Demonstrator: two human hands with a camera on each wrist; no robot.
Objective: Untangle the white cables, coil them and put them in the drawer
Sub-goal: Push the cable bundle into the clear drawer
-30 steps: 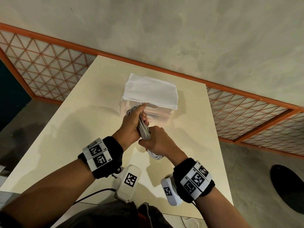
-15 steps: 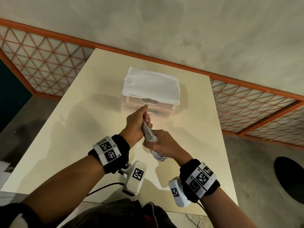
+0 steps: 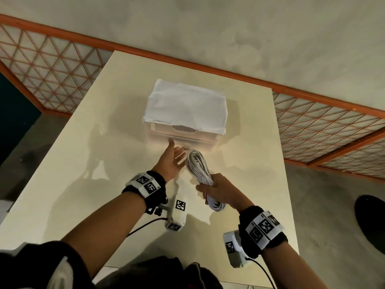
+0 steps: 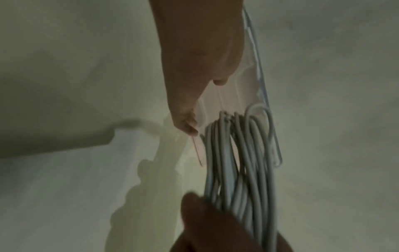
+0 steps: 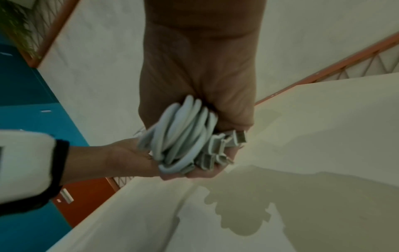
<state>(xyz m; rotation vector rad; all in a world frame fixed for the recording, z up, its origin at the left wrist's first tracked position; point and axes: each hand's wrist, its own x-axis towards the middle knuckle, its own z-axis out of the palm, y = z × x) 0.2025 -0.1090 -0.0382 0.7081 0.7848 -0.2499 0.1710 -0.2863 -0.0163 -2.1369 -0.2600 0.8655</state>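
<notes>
At the centre of the head view the right hand (image 3: 220,190) is wrapped round the coiled white cables (image 3: 199,170), holding them above the table (image 3: 83,163). The left hand (image 3: 171,161), fingers extended and empty, reaches to the drawer unit (image 3: 183,132) under a white cloth (image 3: 185,105) just above.

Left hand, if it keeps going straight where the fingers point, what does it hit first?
Most likely the front of the drawer unit. The left hand points open fingers at its lower drawer, nothing between; contact is unclear. The cable coil lies to its right, outside that line.
</notes>
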